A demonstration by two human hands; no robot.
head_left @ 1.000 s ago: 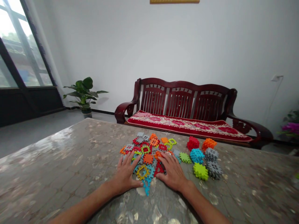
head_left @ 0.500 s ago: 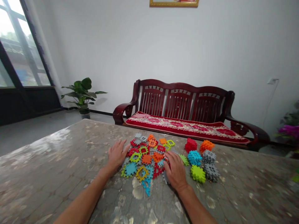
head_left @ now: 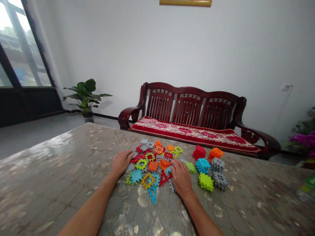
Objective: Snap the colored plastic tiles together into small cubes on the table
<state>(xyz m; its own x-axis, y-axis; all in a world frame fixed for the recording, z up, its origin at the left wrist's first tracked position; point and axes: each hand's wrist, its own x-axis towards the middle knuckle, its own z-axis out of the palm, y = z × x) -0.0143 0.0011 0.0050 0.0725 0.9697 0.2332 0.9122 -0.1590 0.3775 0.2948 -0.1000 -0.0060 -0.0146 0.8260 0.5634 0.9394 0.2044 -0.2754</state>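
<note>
A loose spread of flat toothed plastic tiles, in orange, red, blue, green, yellow and grey, lies on the table between my hands. Some are solid and others have cut-out centres. My left hand rests at the left edge of the spread, fingers extended toward grey and red tiles. On the right side, my right hand lies palm down with fingers extended over the tiles' edge, partly covering a grey tile. A light green tile is just beyond it. Neither hand visibly lifts a tile.
Sorted stacks stand to the right: red, orange, blue, lime green and two grey. The patterned table extends around them. Behind are a wooden bench and a potted plant.
My left hand's fingers have drawn closer together and turned inward against the tiles. My right hand stays at the right edge, nearly unmoved. The whole view has shifted slightly.
</note>
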